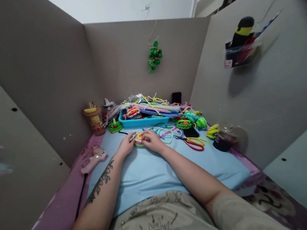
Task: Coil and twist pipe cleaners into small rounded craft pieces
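A small round craft piece [139, 139], apparently of fuzzy pipe cleaners with yellow, pink and green bands, is between my two hands over the blue cloth. My left hand [127, 144] grips its left side with curled fingers. On the other side, the fingers of my right hand [151, 140] close over its right edge and top, hiding part of it. Loose pale-blue and purple pipe cleaners [167, 132] lie just beyond my right hand. Red-handled scissors [195, 146] rest to the right, with yellow strands beside them.
A blue tray [143, 122] heaped with pipe cleaners stands at the back. Finished green pieces [184, 124] sit to its right. A lidded cup [94, 119] and a pink glue gun [94, 160] are left; a dark cup [224, 141] is right. Grey panels [124, 59] enclose the table.
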